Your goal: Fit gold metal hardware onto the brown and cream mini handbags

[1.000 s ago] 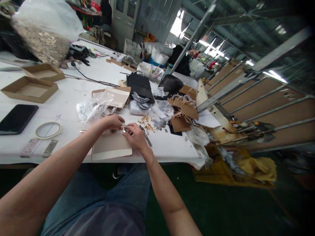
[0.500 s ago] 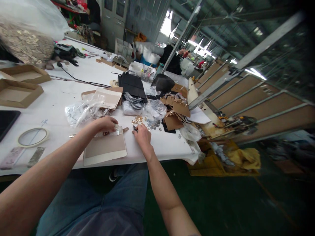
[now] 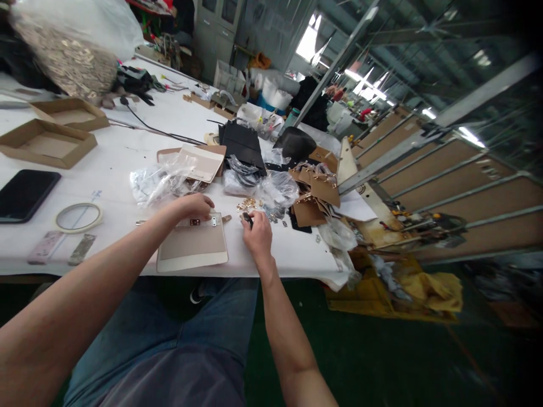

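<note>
A beige flat panel (image 3: 193, 246) with a pale rim lies at the table's near edge. A strap with small metal fittings (image 3: 207, 221) runs along its top. My left hand (image 3: 194, 206) rests on that strap, fingers curled down over it. My right hand (image 3: 255, 232) sits just right of the panel, fingers closed round a small dark tool (image 3: 247, 218). A scatter of small gold and silver metal fittings (image 3: 250, 205) lies just beyond my right hand.
Clear plastic bags (image 3: 161, 182), black straps (image 3: 241, 148) and brown card pieces (image 3: 314, 198) crowd the table's middle and right. A tape roll (image 3: 78, 217), a dark phone (image 3: 25, 193) and two cardboard trays (image 3: 46, 144) lie to the left. A yellow cloth (image 3: 424, 285) is on the floor.
My right hand left the strap on the panel, went right to the fittings and now grips a small dark tool. My left hand stays on the strap.
</note>
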{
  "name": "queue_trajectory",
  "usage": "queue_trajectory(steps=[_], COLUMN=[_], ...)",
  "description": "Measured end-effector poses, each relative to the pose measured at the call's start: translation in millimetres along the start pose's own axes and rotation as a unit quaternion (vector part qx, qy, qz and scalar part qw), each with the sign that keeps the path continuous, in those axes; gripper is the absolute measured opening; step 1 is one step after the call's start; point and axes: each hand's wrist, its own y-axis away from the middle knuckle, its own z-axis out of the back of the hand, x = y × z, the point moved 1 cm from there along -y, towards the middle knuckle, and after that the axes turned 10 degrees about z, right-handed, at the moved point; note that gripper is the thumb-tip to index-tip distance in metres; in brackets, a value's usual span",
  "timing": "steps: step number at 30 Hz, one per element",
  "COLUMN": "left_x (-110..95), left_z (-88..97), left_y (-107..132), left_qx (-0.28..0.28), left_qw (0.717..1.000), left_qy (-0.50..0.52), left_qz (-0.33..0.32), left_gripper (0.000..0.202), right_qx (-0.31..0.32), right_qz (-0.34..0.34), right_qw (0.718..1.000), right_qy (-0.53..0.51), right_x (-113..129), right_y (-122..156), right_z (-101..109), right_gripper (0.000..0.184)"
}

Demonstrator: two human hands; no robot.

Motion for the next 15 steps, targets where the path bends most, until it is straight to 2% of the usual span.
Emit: queue_trajectory(steps=[4,8,11,15], left_x=[2.6,5.2,5.1,2.3], left_z=[-3.1,-5.8,-6.4,-4.9], left_y=[-0.3,-3.0,-4.3,-1.8], left_qx=[-0.008,-0.013,-0.011,-0.013], left_qw=[1.0,1.0,1.0,1.0], left_qy=[-0.001,0.005,0.011,-0.002], left_qz=[-0.008,-0.016,-0.017,-0.02], left_gripper=[0.081,0.083,0.084,0.081], right_qx=[-0.063,-0.142,-0.197,-0.188], right_qz=[-0.068,-0.136,-0.137,-0.128], right_qw=[0.991,0.96,0.92,0.887], right_qy=[-0.099,-0.199,-0.308,-0.401], right_x=[-16.1,-29.7,-22.5,-1.6], right_y=[5.1,1.5,5.3,18.0], right_z=[4.8,13.9,16.7,9.8], right_gripper=[0.027,0.043,0.053,0.043])
